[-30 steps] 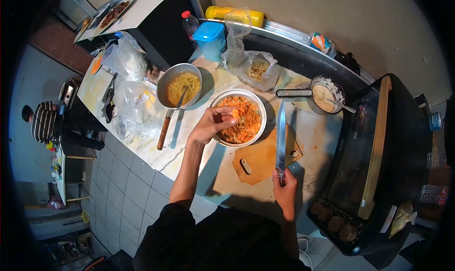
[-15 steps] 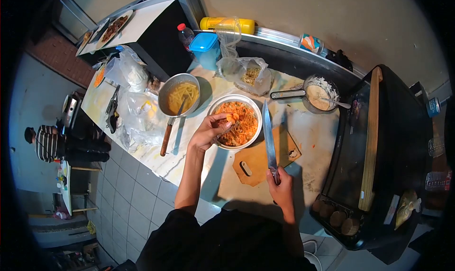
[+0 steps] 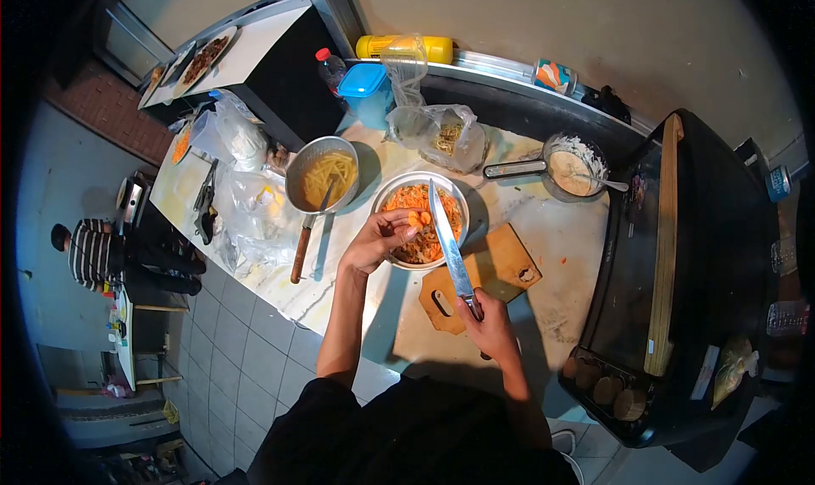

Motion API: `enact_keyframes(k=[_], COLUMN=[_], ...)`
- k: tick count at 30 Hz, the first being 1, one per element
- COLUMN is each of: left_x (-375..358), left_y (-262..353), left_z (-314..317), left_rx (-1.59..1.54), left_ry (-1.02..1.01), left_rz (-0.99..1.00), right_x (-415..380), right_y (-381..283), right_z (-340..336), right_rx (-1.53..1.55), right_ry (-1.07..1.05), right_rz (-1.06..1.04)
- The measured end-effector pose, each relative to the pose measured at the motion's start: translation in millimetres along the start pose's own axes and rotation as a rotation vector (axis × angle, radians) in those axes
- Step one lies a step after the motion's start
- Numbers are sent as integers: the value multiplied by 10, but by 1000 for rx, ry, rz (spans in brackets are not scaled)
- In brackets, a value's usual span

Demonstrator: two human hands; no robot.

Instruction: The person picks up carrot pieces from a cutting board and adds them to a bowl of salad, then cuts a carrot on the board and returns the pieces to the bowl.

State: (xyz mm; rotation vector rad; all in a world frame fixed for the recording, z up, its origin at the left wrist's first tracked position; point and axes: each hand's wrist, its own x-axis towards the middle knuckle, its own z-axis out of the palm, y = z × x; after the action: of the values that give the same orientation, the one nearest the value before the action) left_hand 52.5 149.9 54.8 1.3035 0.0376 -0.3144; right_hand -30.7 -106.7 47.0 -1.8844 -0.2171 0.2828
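1. Since the earlier frame, the knife has swung leftward from beside the bowl; its blade now slants across the bowl's right side, tip toward the far rim.
2. From where I stand, the right hand has its fingers curled closed around the knife's handle, at the near end of the cutting board.
3. Over the bowl's left side, the left hand pinches an orange piece between thumb and fingertips, barely parted around it. The blade is just beside that piece; whether they touch, I can't tell.
4. Below both, shredded orange food lies in the bowl, which stands on the marbled table.
5. Left of the bowl sits a saucepan of yellow strips, with a utensil standing in it; beyond the bowl is a clear plastic bag.
6. Across the room, a person in a striped top stands beside another table.
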Motion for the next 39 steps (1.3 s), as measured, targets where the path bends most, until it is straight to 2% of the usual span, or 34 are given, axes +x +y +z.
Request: enact_keyframes(k=[4, 6, 13, 17, 19, 21, 24, 25, 27, 29, 30, 31, 33, 39], left_x=[-14, -19, 33, 175, 204, 189, 132, 143, 139, 159, 213, 236, 261, 298], left_y=[40, 68, 112, -147, -170, -143, -156, -277, -439, -502, -710, -768, -856, -845], left_z=[37, 62, 397, 738, 918, 1046, 1214, 1240, 1319, 1430, 1413, 1427, 1456, 1400], left_rx=[9, 116, 127, 89, 215, 190, 554, 553, 770, 784, 825, 823, 799, 928], left_ry=[30, 57, -33, -93, -103, -90, -49, -49, -84, -157, -148, -150, -84, -56], left_rz=[8, 9, -47, 10, 24, 67, 167, 166, 442, 325, 404, 407, 472, 563], right_x=[-18, -40, -205, -348, -418, -491, -540, -546, -548, -542, -543, -544, -558, -580], right_y=[32, 45, 120, 200, 258, 307, 380, 338, 259, 268, 278, 336, 517, 766], right_z=[-8, -36, -228, -329, -374, -413, -446, -473, -517, -515, -524, -520, -472, -404], right_rx=[13, 33, 2, 76, 92, 107, 136, 135, 193, 199, 204, 202, 96, 19], right_ry=[22, 20, 103, 190, 230, 227, 328, 328, 308, 297, 294, 297, 337, 315], right_rz=[9, 10, 20, 79, 119, 203, 200, 202, 332, 352, 373, 373, 192, 99])
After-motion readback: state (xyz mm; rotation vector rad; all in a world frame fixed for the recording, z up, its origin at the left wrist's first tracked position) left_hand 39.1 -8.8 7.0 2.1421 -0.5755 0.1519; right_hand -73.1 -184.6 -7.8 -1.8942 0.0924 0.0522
